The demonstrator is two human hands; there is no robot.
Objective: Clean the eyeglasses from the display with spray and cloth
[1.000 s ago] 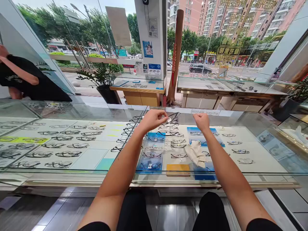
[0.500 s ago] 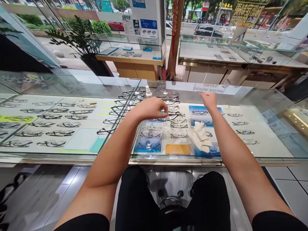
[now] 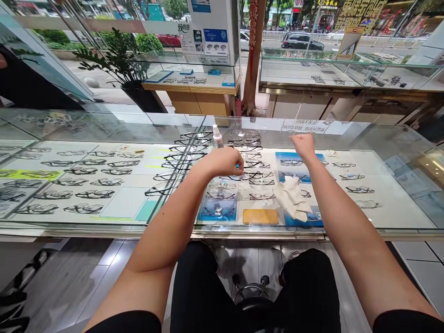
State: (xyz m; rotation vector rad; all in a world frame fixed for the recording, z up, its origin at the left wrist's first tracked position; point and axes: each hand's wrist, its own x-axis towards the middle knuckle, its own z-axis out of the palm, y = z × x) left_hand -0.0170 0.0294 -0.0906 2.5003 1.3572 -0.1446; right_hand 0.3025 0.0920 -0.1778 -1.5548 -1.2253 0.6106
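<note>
1. Bench point(image 3: 398, 194): clear, smooth glass, glossy with reflections.
2. Glasses point(image 3: 255, 176): thin, dark, smooth-looking rims.
3. Cloth point(image 3: 292, 199): soft-looking beige fabric, matt and wrinkled.
4. Bottle point(image 3: 217, 137): smooth white plastic.
5. Post point(image 3: 252, 69): brown wood, fairly smooth.
6. Stool ring point(image 3: 251, 286): shiny, chrome-like metal.
7. Trousers point(image 3: 308, 289): matt black cloth.
8. Floor point(image 3: 92, 273): smooth grey surface with glossy patches.
</note>
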